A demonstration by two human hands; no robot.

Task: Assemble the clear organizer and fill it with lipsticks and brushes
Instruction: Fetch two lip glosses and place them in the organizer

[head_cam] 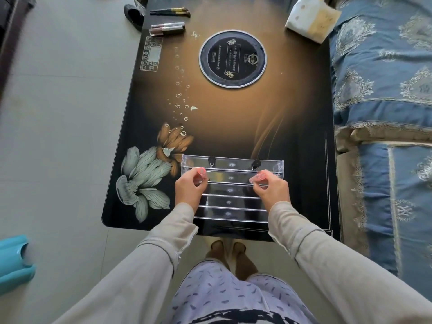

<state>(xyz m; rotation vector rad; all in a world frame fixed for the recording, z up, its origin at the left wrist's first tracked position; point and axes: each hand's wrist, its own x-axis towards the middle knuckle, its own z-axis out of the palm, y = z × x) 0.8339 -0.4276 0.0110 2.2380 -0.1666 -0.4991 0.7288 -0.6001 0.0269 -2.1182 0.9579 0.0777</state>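
Note:
A clear plastic organizer [231, 192] with several stepped tiers and two black hooks lies flat on the near edge of the dark table [233, 118]. My left hand [190, 187] pinches its left side at an upper tier. At the same tier my right hand [271, 187] pinches the right side. Far away, at the table's back left corner, lie the lipsticks [167, 29] and, behind them, the brushes [169, 11], all out of reach of both hands.
A round black hotplate [232, 58] is set into the table's middle back, with a control panel [150, 53] to its left. A tissue pack [312, 18] sits at the back right. A blue sofa [383, 90] borders the right side. A teal object [14, 263] stands on the floor at left.

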